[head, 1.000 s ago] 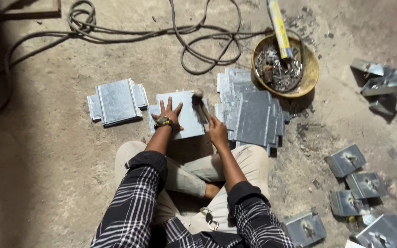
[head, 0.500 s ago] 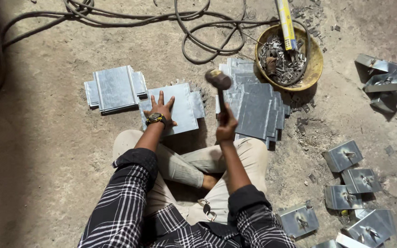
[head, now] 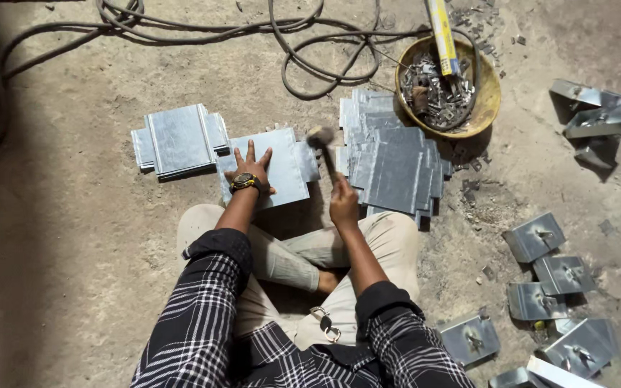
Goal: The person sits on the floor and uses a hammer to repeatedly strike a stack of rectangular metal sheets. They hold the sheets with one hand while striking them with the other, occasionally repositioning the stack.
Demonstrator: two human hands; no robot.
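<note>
Dusty concrete floor [head: 73, 287] bears metal sheets [head: 393, 169]; cables [head: 310, 50]; bowl [head: 486, 100]; brackets [head: 540, 237].

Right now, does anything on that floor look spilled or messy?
Yes: small metal scraps lie scattered on the dirt beside the yellow bowl of metal bits, as if spilled. A tangled cable sprawls above the stack of metal sheets.

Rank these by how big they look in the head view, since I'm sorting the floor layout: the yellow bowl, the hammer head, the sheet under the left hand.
1. Sheet under the left hand
2. Yellow bowl, somewhat smaller
3. Hammer head, clearly smallest
</note>
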